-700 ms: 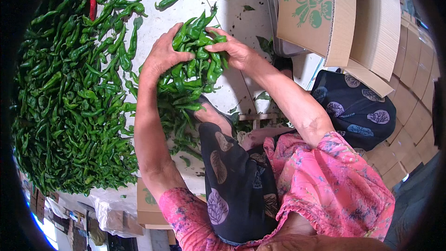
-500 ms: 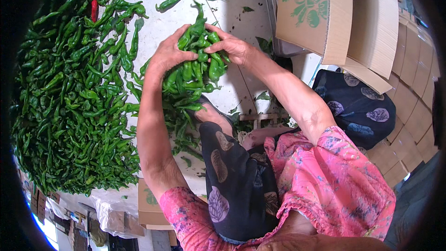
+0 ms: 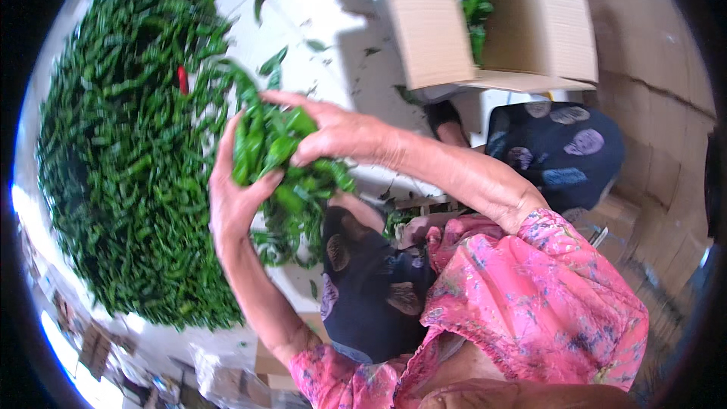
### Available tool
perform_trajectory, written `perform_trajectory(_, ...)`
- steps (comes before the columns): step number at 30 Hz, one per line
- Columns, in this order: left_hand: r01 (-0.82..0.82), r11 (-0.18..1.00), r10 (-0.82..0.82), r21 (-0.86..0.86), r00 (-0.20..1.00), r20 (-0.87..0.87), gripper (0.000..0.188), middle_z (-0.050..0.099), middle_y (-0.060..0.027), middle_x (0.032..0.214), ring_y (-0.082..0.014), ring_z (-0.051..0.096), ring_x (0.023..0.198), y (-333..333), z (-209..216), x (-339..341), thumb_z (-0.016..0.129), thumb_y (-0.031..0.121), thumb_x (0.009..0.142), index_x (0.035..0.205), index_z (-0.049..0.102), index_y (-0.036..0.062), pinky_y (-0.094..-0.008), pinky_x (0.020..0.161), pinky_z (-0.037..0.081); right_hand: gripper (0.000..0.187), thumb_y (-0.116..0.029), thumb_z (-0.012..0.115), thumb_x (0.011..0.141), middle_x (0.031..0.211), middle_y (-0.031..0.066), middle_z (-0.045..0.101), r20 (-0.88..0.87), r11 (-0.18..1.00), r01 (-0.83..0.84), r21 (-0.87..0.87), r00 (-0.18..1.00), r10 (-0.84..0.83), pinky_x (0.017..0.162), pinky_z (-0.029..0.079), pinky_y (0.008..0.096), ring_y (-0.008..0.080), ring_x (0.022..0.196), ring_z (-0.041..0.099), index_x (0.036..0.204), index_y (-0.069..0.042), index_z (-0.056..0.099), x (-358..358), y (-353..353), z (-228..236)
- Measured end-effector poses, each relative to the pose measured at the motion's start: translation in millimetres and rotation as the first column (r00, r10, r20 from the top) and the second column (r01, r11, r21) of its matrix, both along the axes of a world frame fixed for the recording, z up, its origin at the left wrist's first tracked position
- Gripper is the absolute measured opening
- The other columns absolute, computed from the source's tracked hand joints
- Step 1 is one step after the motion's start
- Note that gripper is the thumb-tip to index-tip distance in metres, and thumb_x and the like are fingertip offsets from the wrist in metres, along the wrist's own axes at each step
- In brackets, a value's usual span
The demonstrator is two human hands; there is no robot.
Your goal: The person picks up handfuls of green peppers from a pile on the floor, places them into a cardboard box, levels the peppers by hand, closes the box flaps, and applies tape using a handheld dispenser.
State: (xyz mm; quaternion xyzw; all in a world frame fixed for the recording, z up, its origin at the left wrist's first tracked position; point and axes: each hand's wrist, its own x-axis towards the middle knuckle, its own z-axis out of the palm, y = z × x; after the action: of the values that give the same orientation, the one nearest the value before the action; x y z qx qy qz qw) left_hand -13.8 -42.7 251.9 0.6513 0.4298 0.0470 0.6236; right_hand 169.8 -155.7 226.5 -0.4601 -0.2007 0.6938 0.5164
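A bunch of long green peppers (image 3: pixel 261 138) is gathered between my two hands, somewhat blurred by motion. My left hand (image 3: pixel 236 195) cups it from the left, with the thumb across its lower side. My right hand (image 3: pixel 333 130) closes on it from the right, fingers over the top and thumb pressed against the peppers. More loose green peppers (image 3: pixel 307 201) lie just below the bunch, near my knee. To the left spreads a large heap of green peppers (image 3: pixel 129 189), with one red pepper (image 3: pixel 183 80) lying among them.
At the upper right an open cardboard box (image 3: pixel 538 23) has green peppers inside. Brown cardboard (image 3: pixel 651 53) covers the area beyond it. Scattered leaves and single peppers dot the white surface (image 3: pixel 310 0). Clear plastic (image 3: pixel 219 375) lies at the lower left.
Both hands have moved left and slightly down with the peppers, closer to the heap. The view has turned, so the inside of the box now shows.
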Motion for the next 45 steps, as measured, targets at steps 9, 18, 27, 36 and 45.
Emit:
perform_trajectory(9, 0.086, 0.988, -0.133, 0.126, 0.89, 0.437, 0.098, 0.058, -0.0182, 0.138, -0.0274, 0.06, 0.124, -28.7, 167.7, 132.1, 0.083, 0.024, 0.07, 0.153, 0.036, -0.0012, -0.0379, 0.11, 0.044, 0.091, -0.006, 0.073, 0.073, 0.127, 0.0113, 0.064, 0.176, 0.922, 0.095, 0.375, 0.969, -0.171, 0.1, 0.05, 0.0317, 0.018, 0.111, 0.064, 0.156, -0.004, 0.035, 122.2, -42.5, 160.8)
perform_trajectory(18, 0.295, 0.949, -0.314, 0.11, 0.866, 0.388, 0.078, 0.063, -0.0213, 0.128, -0.0256, 0.064, 0.112, -69.1, 100.8, 269.8, 0.07, 0.046, 0.092, 0.149, 0.045, -0.0009, -0.0352, 0.098, 0.05, 0.078, -0.026, 0.074, 0.09, 0.14, 0.0134, 0.057, 0.719, 0.974, 0.225, 0.021, 0.673, -0.171, 0.114, 0.039, 0.0334, 0.0212, 0.132, 0.053, 0.155, -0.006, 0.035, 257.8, -114.1, 141.2)
perform_trajectory(27, 0.142, 0.989, -0.137, -0.035, 0.983, 0.119, 0.057, 0.068, -0.021, 0.122, -0.0251, 0.068, 0.109, -46.3, 88.4, 183.7, 0.064, 0.031, 0.096, 0.14, 0.054, -0.0037, -0.0338, 0.093, 0.056, 0.065, -0.034, 0.079, 0.082, 0.131, 0.0157, 0.065, 0.966, 0.983, -0.117, -0.141, 0.2, 0.162, 0.102, 0.049, 0.0435, 0.0341, 0.122, 0.061, 0.136, -0.005, 0.06, 271.6, -175.0, 143.7)
perform_trajectory(36, -0.442, 0.859, 0.362, -0.256, 0.881, -0.306, 0.038, 0.07, -0.0117, 0.105, -0.0184, 0.067, 0.089, -73.4, -97.3, -53.0, 0.064, 0.013, 0.096, 0.131, 0.058, 0.001, -0.03, 0.075, 0.058, 0.028, -0.009, 0.065, 0.078, 0.102, 0.009, 0.059, 0.96, 0.842, -0.532, -0.088, -0.272, -0.072, 0.09, 0.048, 0.0414, 0.028, 0.104, 0.058, 0.106, -0.007, 0.06, 213.0, -200.3, 130.2)
perform_trajectory(45, -0.448, 0.835, 0.269, -0.32, 0.84, -0.472, 0.054, 0.062, -0.0161, 0.123, -0.0251, 0.064, 0.103, -145.3, -188.0, -143.5, 0.067, 0.012, 0.093, 0.143, 0.047, 0.002, -0.0366, 0.087, 0.055, 0.021, -0.017, 0.061, 0.083, 0.091, 0.0066, 0.055, 0.897, 0.755, -0.504, -0.419, -0.359, 0.259, 0.084, 0.046, 0.0353, 0.0224, 0.092, 0.056, 0.1, -0.005, 0.06, 192.8, -201.3, 156.3)
